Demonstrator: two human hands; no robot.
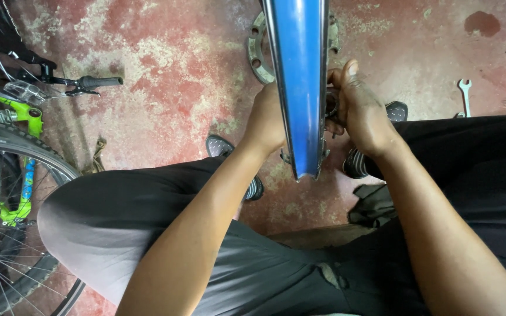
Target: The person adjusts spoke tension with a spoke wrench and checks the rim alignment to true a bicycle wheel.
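Blue and glossy, the long metal bicycle rim (300, 88) stands edge-on between the person's knees, running from the top of the view down to a point above the worn red concrete floor (165, 76). The left hand (265, 120) is pressed against the rim's left side, its fingers hidden behind the metal, so whether it clasps anything cannot be told. The right hand (361, 111) is curled around a small dark fitting (330, 104) at the rim's right side, thumb raised, fingers closed on it. Judging from this, the step in hand is work on that fitting at the rim, with the left hand steadying; the next move would call for a firm counter-hold on the left and a careful turn or pull by the right fingers, without letting the rim tip. Behind the rim a grey ring-shaped metal disc with holes (257, 55) lies on the floor, and a silver open-ended spanner (465, 96) lies well apart, near the floor's right edge. A green-framed bicycle with black tyre (13, 117) stands at the left edge, and a dark crumpled rag (373, 205) lies beside the right foot.
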